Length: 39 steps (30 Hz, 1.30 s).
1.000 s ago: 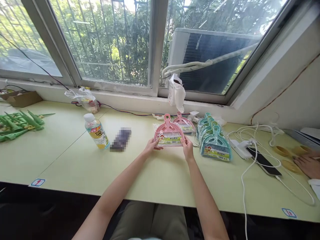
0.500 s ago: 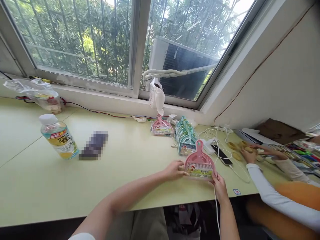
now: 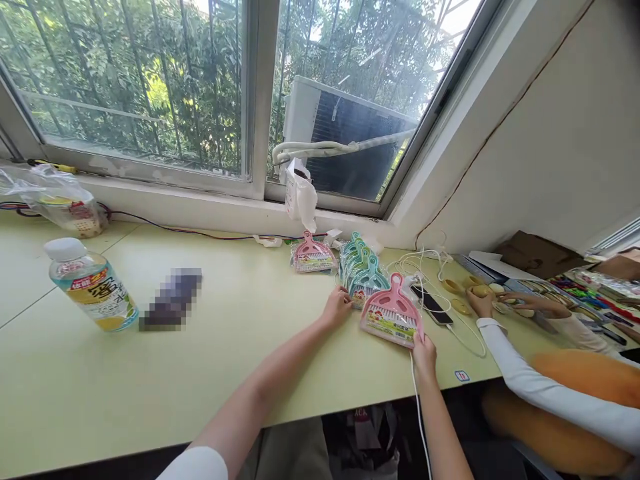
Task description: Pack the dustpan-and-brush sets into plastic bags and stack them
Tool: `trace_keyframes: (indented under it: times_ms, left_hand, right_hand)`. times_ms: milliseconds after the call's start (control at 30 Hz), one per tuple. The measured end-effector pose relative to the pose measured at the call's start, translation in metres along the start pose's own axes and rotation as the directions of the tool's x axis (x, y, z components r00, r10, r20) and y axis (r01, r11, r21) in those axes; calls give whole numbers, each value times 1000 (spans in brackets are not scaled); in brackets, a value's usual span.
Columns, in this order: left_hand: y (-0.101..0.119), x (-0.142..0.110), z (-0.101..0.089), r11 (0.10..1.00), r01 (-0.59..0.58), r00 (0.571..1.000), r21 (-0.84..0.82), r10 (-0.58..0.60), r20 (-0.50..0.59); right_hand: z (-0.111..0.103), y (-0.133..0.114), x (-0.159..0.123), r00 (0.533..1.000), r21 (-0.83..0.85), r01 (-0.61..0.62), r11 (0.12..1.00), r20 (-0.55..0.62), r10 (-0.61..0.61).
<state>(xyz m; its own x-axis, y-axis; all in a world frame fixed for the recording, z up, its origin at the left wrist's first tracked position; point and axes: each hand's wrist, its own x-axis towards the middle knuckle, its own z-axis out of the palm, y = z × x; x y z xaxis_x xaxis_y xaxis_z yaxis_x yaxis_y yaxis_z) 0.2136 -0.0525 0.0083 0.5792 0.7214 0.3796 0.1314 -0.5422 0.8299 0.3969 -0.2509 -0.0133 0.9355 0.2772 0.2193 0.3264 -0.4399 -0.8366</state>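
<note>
Head view: my right hand point(image 3: 426, 353) is closed on the lower right corner of a pink dustpan-and-brush set point(image 3: 393, 312), so the set reaches forward and to the left from that grip; its handle points away from me, its wide edge toward me, and it is in front of the row of teal sets point(image 3: 369, 277) on the table point(image 3: 280, 373); whether its bottom edge rests on the tabletop, I cannot tell. My left hand point(image 3: 339, 307) is off to its left, apart from it, fingers curled beside the front teal set; whether they grip the wrapping there, I cannot tell; my right hand is plainly the nearer to the pink set. It looks glossy under clear film, with pale bristles running across the pan above a green and yellow printed label.
</note>
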Motion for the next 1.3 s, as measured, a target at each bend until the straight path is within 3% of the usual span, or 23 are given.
trace_keyframes:
  times_ms: [233,433,533,667,833,1000,1100,1200,1300]
  left_hand:
    - [-3,3,4,999,23,999,42,-22,-25]
    - [-2,9,4,997,24,996,78,-17,-89]
    - [0,8,3,999,3,998,43,0,-65]
    - [4,1,3,999,-44,999,19,45,-22]
    - [6,-5,9,952,-105,994,287,103,23]
    - [5,0,13,889,-159,987,429,147,62]
    - [7,-4,18,852,-161,984,499,177,16]
    - [13,-17,26,788,-305,940,534,339,37]
    - [17,-29,36,671,-580,814,462,502,293]
  right_hand:
    - [53,-33,25,996,-60,-86,994,-12,86]
    - [73,-46,27,994,-51,-80,995,-75,76]
    - [82,-49,25,991,-61,-93,994,-104,86]
    - [89,-54,23,983,-75,-130,989,-143,119]
    - [86,-59,23,986,-69,-110,992,-132,100]
    - [85,-61,27,997,-47,-10,999,-77,7]
    - [88,-62,31,999,-69,-5,998,-54,1]
    - [90,-61,32,999,-100,-15,995,-50,10]
    - [91,-60,33,999,-129,-31,991,-47,25]
